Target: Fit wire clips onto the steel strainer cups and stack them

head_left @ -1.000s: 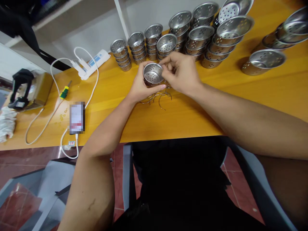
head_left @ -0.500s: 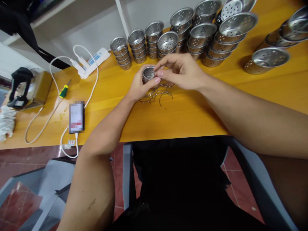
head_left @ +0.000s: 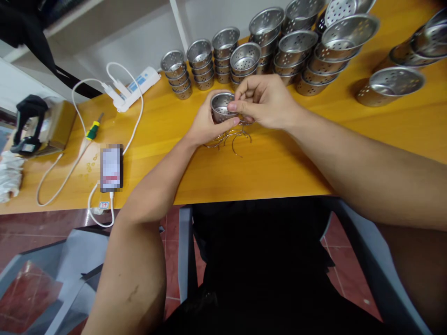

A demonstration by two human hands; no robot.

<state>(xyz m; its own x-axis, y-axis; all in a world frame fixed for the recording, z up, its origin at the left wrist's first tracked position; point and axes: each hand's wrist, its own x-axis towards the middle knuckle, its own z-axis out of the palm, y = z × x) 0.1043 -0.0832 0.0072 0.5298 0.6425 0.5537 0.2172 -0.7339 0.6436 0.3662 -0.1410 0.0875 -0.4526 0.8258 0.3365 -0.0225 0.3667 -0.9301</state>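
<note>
My left hand [head_left: 206, 123] is wrapped round a small perforated metal cup [head_left: 221, 108], its thumb along the near side. The cup is held mouth up, tilted slightly towards me. At its right rim, my right hand [head_left: 263, 100] has thumb and forefinger pinched together. Whatever sits in that pinch is hidden by the fingers. Below both hands, a loose heap of thin curved metal wires [head_left: 237, 137] lies on the table, partly covered by the hands.
Behind the hands stand several stacks of perforated metal cups [head_left: 296, 44], larger towards the right. A single cup [head_left: 391, 87] stands at right. On the left are a power strip [head_left: 138, 88], white cables, a phone [head_left: 111, 167] and a screwdriver [head_left: 92, 130]. The table [head_left: 251, 181] ends before my lap.
The cup and my left hand have shifted slightly right, showing more of the cup's mouth. My right hand's fingers have curled in more at the rim.
</note>
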